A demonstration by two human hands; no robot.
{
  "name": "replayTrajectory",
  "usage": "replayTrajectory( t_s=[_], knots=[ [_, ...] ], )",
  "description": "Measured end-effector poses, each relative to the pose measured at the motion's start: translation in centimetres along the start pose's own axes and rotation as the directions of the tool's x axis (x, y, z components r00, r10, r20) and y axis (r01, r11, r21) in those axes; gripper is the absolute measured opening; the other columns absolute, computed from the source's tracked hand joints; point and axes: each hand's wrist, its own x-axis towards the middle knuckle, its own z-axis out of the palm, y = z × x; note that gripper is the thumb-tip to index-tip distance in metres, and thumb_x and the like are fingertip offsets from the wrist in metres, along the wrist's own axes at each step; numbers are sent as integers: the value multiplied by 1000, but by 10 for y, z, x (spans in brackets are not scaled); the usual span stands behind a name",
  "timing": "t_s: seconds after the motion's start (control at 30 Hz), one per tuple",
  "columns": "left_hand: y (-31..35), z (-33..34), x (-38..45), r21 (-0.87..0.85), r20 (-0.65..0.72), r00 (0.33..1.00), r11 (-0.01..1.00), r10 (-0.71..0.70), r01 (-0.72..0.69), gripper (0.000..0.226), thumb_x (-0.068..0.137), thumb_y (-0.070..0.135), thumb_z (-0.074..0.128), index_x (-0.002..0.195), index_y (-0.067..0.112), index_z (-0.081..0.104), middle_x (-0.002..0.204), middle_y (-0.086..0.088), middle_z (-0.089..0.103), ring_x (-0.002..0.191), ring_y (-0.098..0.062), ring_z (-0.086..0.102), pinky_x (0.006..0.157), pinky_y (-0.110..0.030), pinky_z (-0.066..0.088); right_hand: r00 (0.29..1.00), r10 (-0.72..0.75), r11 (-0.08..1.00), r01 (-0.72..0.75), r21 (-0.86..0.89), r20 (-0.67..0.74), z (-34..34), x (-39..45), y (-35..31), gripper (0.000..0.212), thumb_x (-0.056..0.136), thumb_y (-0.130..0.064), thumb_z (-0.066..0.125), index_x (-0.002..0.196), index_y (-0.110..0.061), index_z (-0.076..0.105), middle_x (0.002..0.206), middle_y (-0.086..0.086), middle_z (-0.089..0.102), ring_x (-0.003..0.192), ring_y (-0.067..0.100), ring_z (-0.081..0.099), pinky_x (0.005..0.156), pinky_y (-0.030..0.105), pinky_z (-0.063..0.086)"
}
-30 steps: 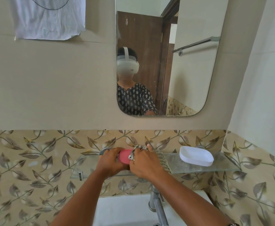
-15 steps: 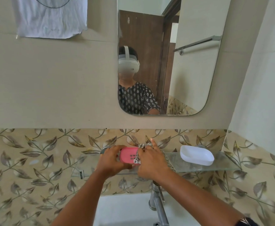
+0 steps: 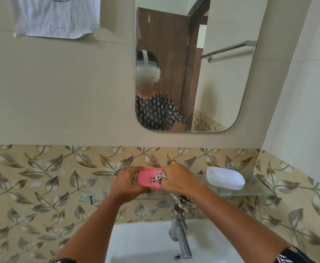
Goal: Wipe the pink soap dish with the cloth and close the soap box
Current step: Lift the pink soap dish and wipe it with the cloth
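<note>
Pink plastic marks the soap dish (image 3: 149,179), which is held in front of the glass shelf (image 3: 258,189), above the sink (image 3: 142,242). In the head view, the dish is turned so that a small grid of drain slots faces the camera.

The left hand (image 3: 126,184) grips the left end of the dish, fingers curled over its top edge and thumb under its lower edge. The right hand (image 3: 176,180) is closed around the cloth (image 3: 160,176) and presses a bunched part of it against the right end of the dish. The remainder of the cloth hangs below the right wrist, just above the tap (image 3: 180,236).

The white lid (image 3: 225,179) of the soap box lies on the glass shelf, to the right of both hands and apart from the dish. The box is therefore not closed.

A mirror (image 3: 222,82) is fixed to the wall above the shelf. It reflects a person wearing a white headset, a brown door and a metal rail. A white garment (image 3: 57,17) hangs at the upper left. Leaf-pattern tiles (image 3: 41,177) cover the wall behind the shelf.
</note>
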Motion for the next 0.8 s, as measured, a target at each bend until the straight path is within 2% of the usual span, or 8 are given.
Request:
replayTrajectory(
  t_s=[0.13,0.27,0.43,0.53,0.63,0.67,0.73,0.8],
  knots=[
    [0,0,0,8,4,1000,1000,0,0,89,52,60,82,130,32,51,125,5,60,103,-14,53,90,-37,50,999,41,986,-35,161,-29,-3,0,0,12,74,-8,47,64,-3,51,56,5,45,48,16,34,41,25,27],
    [1,-1,0,18,-4,1000,1000,2,-1,90,53,59,82,132,29,50,126,5,59,104,-15,53,91,-38,49,995,94,946,-78,315,-36,-4,-1,0,10,67,-7,44,60,-10,38,57,6,36,51,18,30,47,32,24],
    [2,-1,-2,45,8,1000,999,-2,2,92,52,63,80,133,31,48,129,5,56,108,-18,51,94,-41,46,989,145,870,-133,475,13,5,2,-6,16,81,-8,43,68,-7,52,62,3,44,53,16,36,53,31,33],
    [1,-2,-1,45,11,1000,999,3,-3,89,52,62,80,130,33,50,127,6,58,107,-16,52,93,-39,47,975,213,758,-207,619,66,8,0,-11,17,87,-14,43,73,-18,52,70,-1,50,62,15,44,61,30,38],
    [1,-4,-2,25,17,1000,1000,8,-8,88,51,62,81,129,33,51,126,8,58,104,-13,52,91,-36,48,942,332,481,-220,848,56,3,-9,-8,13,88,-13,46,90,-18,57,89,3,58,78,14,54,64,26,43],
    [1,-5,-3,18,17,1000,1000,7,-7,88,51,61,81,129,32,51,125,8,58,103,-12,52,91,-35,48,916,399,339,-189,921,41,1,-13,-3,13,88,-11,47,94,-15,58,91,6,60,79,16,56,65,27,45],
    [2,-6,-4,10,14,1000,1000,16,-16,88,52,58,83,129,31,51,124,9,58,99,-10,51,85,-30,47,839,541,-21,-54,998,57,-7,-21,11,13,87,-9,49,91,-9,61,83,9,63,74,22,58,65,33,48],
    [4,-6,-5,1,13,1000,1000,19,-19,86,52,55,84,128,31,51,119,11,59,95,-8,53,79,-26,46,764,625,-321,64,945,160,-16,-30,27,15,87,-11,50,91,-5,63,80,12,66,73,27,61,71,40,50]
  ],
)
